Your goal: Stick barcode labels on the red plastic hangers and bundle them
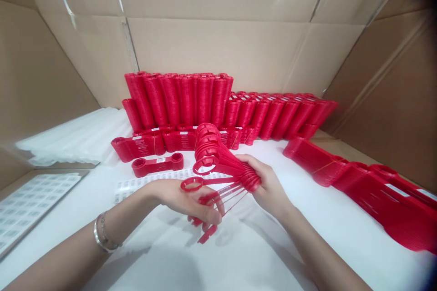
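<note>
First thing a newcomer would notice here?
The fanned bunch of red plastic pieces at centre, pinched at one end by the right hand while the left hand spreads the ringed ends. Behind it, tall red stacks line the cardboard wall, and more red bundles run along the right.

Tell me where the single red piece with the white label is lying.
In the head view, the single red piece lies flat on the white table, left of centre, just beyond the left hand.

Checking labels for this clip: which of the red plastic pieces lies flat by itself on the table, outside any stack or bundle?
The single red piece just behind the left hand, flat with a white label on top. The others are stacked, banded in bundles, or fanned in the hands.
</note>
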### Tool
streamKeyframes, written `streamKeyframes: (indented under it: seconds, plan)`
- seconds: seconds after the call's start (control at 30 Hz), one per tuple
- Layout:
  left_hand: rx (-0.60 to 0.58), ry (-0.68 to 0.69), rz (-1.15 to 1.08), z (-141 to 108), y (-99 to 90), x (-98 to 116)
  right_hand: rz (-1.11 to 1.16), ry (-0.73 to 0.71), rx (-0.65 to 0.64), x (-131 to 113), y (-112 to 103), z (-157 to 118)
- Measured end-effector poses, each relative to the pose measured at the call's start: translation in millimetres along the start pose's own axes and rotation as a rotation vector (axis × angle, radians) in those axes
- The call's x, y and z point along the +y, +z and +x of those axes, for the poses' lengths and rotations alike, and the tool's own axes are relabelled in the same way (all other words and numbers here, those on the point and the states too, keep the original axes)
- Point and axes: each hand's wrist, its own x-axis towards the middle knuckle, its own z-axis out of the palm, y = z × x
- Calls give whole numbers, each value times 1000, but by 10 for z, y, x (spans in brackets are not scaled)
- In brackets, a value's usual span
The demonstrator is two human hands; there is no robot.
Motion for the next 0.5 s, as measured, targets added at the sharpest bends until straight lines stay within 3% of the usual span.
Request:
streamKeyframes:
  seconds: [0.13,0.27,0.5]
  plan:
    - [80,-16,8,105,134,15,-57,4,10,36,-9,13]
    - [126,18,-261,196,233,15,-85,44,47,83,-17,19]
    - [100,91,-261,218,245,21,-24,157,46,80,-8,24]
